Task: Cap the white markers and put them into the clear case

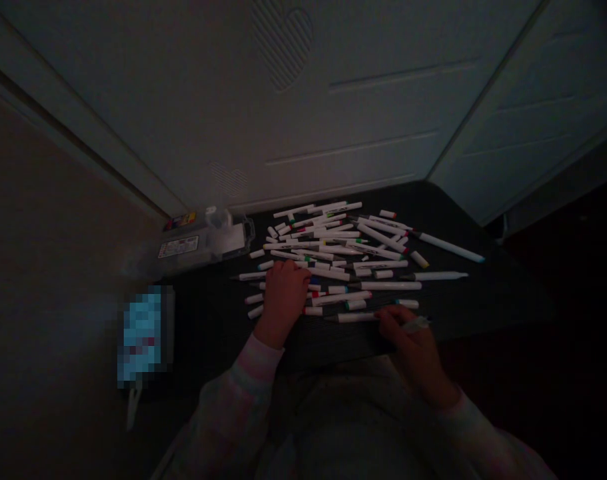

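Your markers (383, 265) lie spread over the dark tabletop (208, 320), mostly sideways to you, probably so that their coloured ends can be told apart at a glance. Loose caps (419, 259) lie among them. Your left hand (286, 293) rests over the near left part of the spread, perhaps to steady it; its fingertips curl down out of sight, so whether that grip holds a marker you cannot tell from here. Your right hand (413, 350) has a narrow grip, thumb and forefinger closed on the right end of the front marker (353, 318), seemingly because the near edge gives free access. A pale piece (416, 325) shows against that hand, too dim to name. The clear plastic case (203, 243) sits back left, likely to leave your hands room.
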